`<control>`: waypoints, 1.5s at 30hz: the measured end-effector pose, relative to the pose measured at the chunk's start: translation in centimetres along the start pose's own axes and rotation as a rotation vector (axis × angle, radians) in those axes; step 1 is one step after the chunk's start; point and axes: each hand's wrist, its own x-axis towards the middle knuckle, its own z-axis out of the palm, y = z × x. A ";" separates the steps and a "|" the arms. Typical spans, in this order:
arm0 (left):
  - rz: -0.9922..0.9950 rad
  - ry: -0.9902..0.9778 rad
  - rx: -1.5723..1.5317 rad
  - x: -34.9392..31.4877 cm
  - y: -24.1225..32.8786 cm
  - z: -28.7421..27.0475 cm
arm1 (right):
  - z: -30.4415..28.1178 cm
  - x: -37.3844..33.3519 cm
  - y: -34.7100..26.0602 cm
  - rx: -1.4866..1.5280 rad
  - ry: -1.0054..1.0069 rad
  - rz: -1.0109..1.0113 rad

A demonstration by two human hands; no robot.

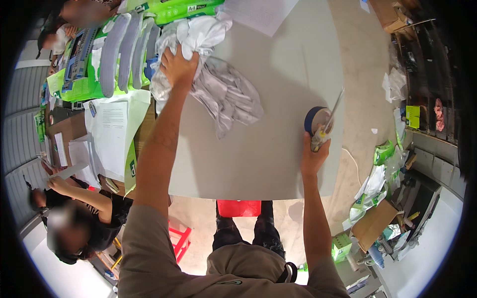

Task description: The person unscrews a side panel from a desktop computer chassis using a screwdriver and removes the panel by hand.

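My left hand (179,69) presses into a crumpled light grey cloth (228,94) at the far left of the grey table (248,164). Its fingers are bent into the folds, and part of the cloth trails toward the middle. Near the right edge of the table, my right hand (314,156) is closed round a roll of tape (312,119) with a dark blue side. Held together with the roll is a tool with a long thin metal shaft (338,102) and a yellowish, see-through part; its exact kind is unclear.
Stacks of grey-edged paper packs (115,54) in green wrappers stand beyond the table's left side, beside loose printed sheets (112,129). A co-worker (94,213) sits at lower left near a red stool (180,243). On the right floor lie wrappers (370,186) and a cardboard box (375,223).
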 end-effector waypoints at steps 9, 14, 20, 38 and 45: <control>0.339 -0.584 -0.138 -26.5 -0.3 -12.5 | -0.1 -0.6 -0.4 0.133 0.149 0.102; 0.551 -0.513 -0.338 -32.5 -1.6 -15.9 | 0.2 -0.6 -0.4 0.174 0.138 0.090; 0.509 -0.502 -0.093 -20.2 2.1 -10.1 | -0.4 -0.8 -0.1 0.128 0.195 0.099; 0.727 -0.550 -0.396 -35.3 11.2 -16.8 | -12.4 -3.9 -1.3 0.510 0.513 0.321; 0.891 -0.475 -0.468 -28.9 19.1 -12.3 | -13.5 -7.4 1.2 0.385 0.669 0.400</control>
